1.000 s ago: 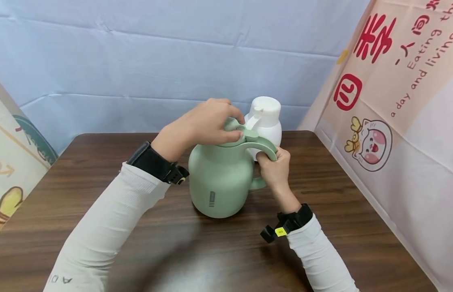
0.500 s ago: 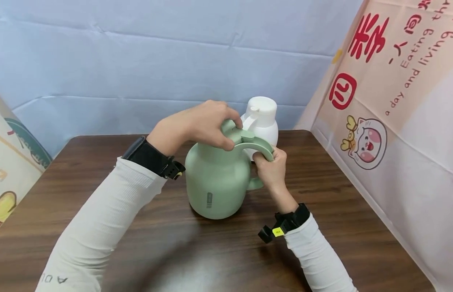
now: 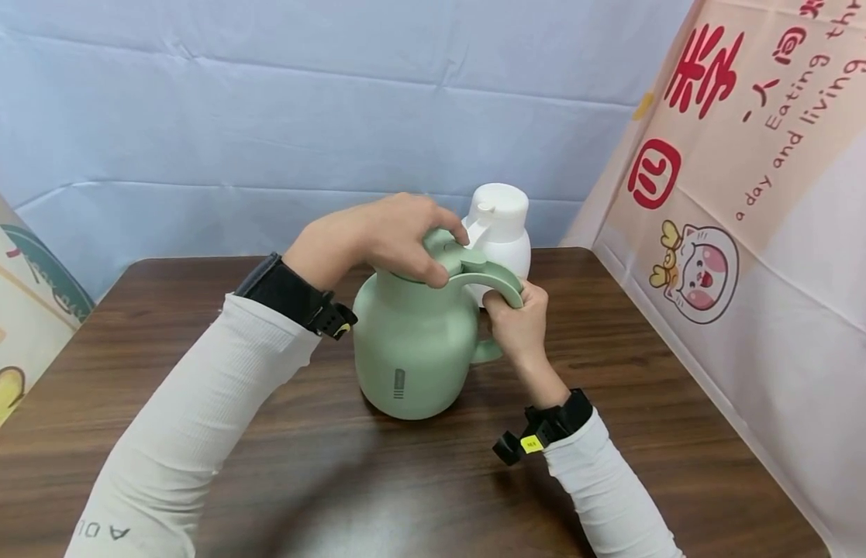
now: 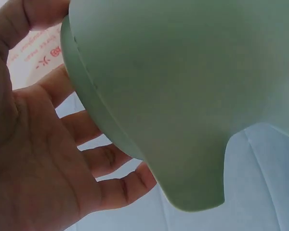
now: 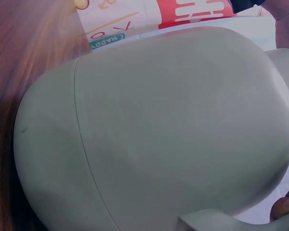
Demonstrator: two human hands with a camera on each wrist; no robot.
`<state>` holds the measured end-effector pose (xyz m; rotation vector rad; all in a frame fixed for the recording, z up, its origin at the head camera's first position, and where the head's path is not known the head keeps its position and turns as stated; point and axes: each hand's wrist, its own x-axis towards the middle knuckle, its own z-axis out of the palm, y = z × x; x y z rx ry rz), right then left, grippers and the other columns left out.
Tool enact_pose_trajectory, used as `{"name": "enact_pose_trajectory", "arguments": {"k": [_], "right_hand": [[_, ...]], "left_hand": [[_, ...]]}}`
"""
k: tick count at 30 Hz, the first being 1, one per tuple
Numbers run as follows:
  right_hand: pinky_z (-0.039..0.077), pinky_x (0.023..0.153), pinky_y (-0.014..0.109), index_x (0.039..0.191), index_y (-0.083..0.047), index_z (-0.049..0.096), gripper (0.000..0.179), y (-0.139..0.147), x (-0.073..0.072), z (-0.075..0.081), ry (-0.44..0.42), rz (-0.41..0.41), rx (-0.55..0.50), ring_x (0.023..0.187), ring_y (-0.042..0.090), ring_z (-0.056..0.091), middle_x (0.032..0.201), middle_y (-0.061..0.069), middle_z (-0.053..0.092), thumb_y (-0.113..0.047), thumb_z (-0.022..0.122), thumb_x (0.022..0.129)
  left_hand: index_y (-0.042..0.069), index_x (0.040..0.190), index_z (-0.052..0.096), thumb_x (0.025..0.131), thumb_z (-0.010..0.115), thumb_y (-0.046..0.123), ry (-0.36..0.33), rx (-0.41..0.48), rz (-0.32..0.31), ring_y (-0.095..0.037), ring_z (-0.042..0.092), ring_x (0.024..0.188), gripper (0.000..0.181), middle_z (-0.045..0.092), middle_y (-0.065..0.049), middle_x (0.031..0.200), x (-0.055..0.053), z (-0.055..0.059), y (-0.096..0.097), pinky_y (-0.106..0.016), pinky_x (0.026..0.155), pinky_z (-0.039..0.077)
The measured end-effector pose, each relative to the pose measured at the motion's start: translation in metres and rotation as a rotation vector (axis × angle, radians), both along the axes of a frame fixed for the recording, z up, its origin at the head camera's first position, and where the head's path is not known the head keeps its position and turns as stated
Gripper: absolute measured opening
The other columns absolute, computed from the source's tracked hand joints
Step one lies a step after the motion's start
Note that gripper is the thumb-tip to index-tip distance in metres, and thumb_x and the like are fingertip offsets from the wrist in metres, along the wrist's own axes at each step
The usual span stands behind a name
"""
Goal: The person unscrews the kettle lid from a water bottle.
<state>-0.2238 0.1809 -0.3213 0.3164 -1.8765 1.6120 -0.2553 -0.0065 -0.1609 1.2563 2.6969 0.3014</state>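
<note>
A light green insulated jug (image 3: pixel 408 349) stands upright on the dark wooden table (image 3: pixel 321 480). From above, my left hand (image 3: pixel 380 236) grips its green lid (image 3: pixel 450 249), thumb on the near side and fingers over the far side. The left wrist view shows those fingers (image 4: pixel 84 127) curled against the lid's edge, with the jug's spout (image 4: pixel 197 190) below them. On the right, my right hand (image 3: pixel 523 322) holds the upper part of the curved handle (image 3: pixel 498 280), thumb close under the arch. The right wrist view is mostly filled by the jug's body (image 5: pixel 173 125).
Directly behind the green jug stands a smaller white jug (image 3: pixel 505 229), partly hidden by it. A pale blue cloth (image 3: pixel 265 116) hangs behind the table. Printed cloth (image 3: pixel 726 194) slopes along the right side, and another printed sheet (image 3: pixel 21 310) is at the left.
My left hand has turned slightly on the lid, its thumb moving toward the near left. The right hand keeps its hold on the handle. The head view has shifted a little.
</note>
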Motion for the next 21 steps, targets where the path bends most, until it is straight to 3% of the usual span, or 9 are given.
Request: {"name": "enact_pose_trajectory", "arguments": {"k": [7,12,17,21], "right_hand": [[0.023,0.035,0.023,0.049,-0.01,0.033,0.036,0.001,0.002,0.002,-0.034,-0.023,0.016,0.03,0.012,0.03,0.037,-0.001,0.03,0.01,0.047,0.075],[0.021,0.038,0.023,0.049,-0.01,0.031,0.037,-0.006,0.015,0.016,-0.022,-0.049,0.075,0.032,0.008,0.026,0.038,-0.006,0.029,0.011,0.046,0.075],[0.023,0.038,0.022,0.049,-0.009,0.031,0.037,-0.011,0.022,0.023,-0.007,-0.053,0.079,0.032,0.007,0.029,0.038,-0.007,0.031,0.013,0.045,0.075],[0.024,0.037,0.022,0.049,-0.006,0.031,0.036,-0.011,0.022,0.022,0.005,-0.034,0.07,0.032,0.007,0.03,0.038,-0.004,0.032,0.013,0.045,0.075]], "left_hand": [[0.024,0.126,0.058,0.076,0.063,0.027,-0.006,-0.032,0.01,-0.02,0.042,0.101,0.05,0.054,0.001,0.109,0.004,0.003,0.002,-0.034,0.081,0.038],[0.022,0.124,0.059,0.077,0.063,0.026,0.004,-0.017,0.008,-0.021,0.042,0.098,0.047,0.054,-0.002,0.104,0.003,0.0,0.002,-0.034,0.08,0.037],[0.02,0.109,0.063,0.079,0.059,0.029,0.118,0.036,0.005,-0.02,0.044,0.088,0.032,0.053,-0.004,0.092,0.003,-0.009,0.01,-0.033,0.072,0.038],[0.019,0.1,0.061,0.083,0.061,0.035,0.203,0.026,0.023,-0.019,0.045,0.085,0.023,0.053,-0.002,0.087,0.003,-0.013,0.017,-0.033,0.069,0.037]]}}
